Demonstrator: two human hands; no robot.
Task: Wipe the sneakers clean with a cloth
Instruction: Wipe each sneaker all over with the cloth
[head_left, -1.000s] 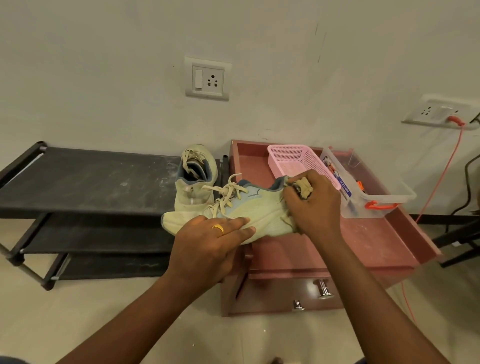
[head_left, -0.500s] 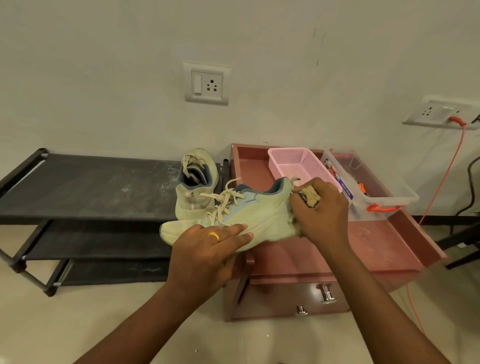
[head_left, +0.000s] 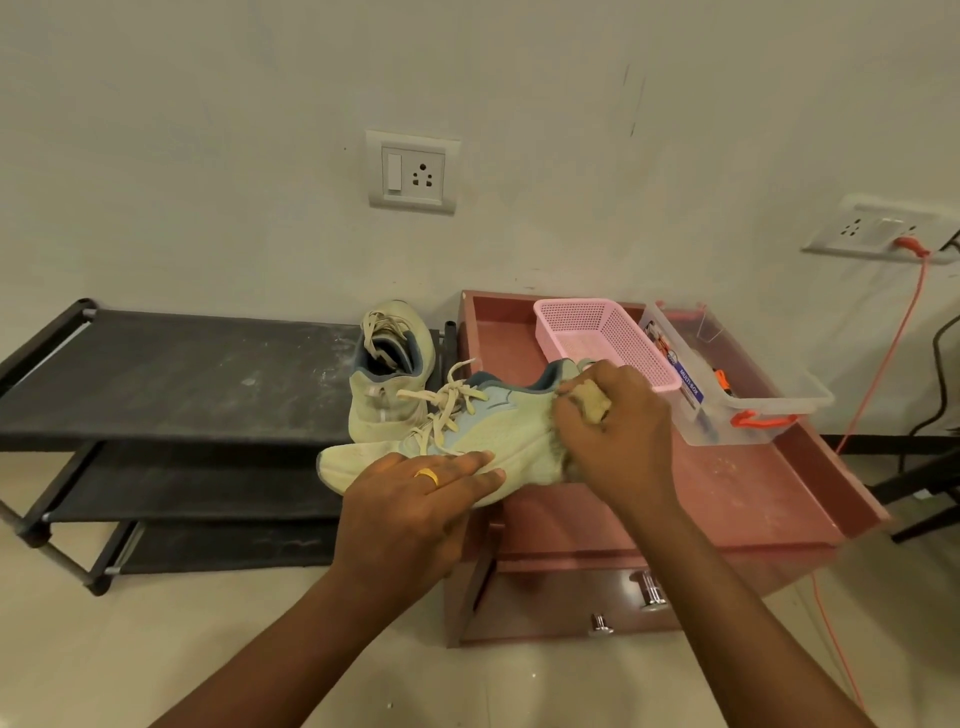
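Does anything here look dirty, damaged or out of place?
Nothing is damaged or spilled. The black rack's top shelf has pale dusty smears, and pale specks lie on the pink cabinet top. The laces of the held sneaker hang loose.

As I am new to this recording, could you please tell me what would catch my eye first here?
A pale green sneaker is held mid-frame over the edge of a reddish cabinet. The left hand lays straight fingers on its forefoot, and the right hand grips a tan cloth against its heel. The second sneaker stands behind on a black rack, and a pink basket sits on the cabinet.
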